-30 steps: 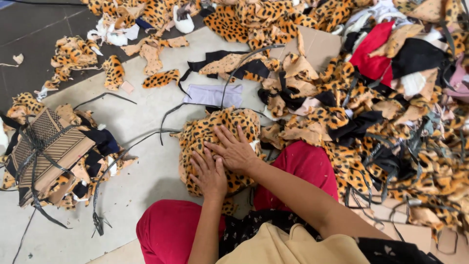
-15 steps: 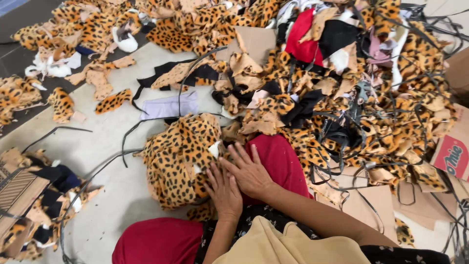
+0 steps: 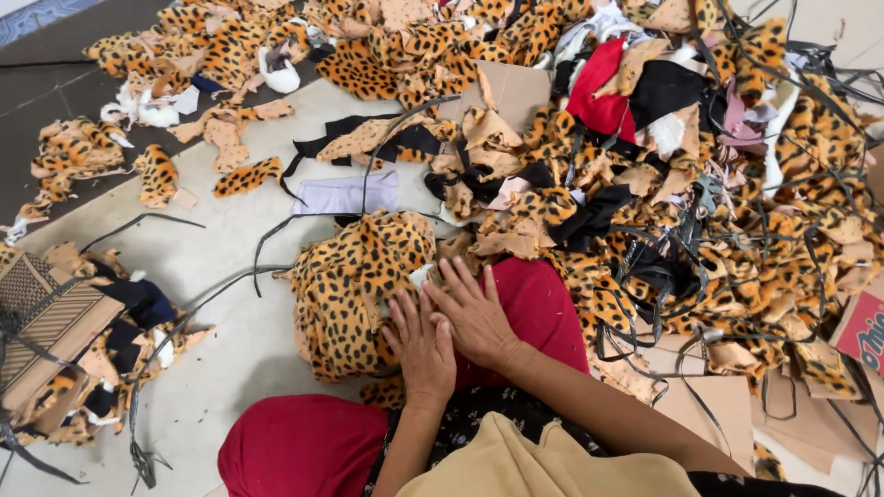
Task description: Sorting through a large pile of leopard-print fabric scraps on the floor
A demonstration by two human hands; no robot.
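Hands, left (image 3: 422,350) and right (image 3: 474,317), lie flat and spread, holding nothing, on the stacked leopard-print bundle (image 3: 354,285), while beside it the big scrap heap (image 3: 700,202) seems largely unsorted.

Orange leopard-spotted fabric bundle (image 3: 354,290) (black spots) beside red trousers (image 3: 529,304).

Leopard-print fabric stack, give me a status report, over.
Left hand and right hand flat, overlapping, pressing the leopard-print fabric stack. Nothing gripped. Big heap of fabric scraps and black straps right.
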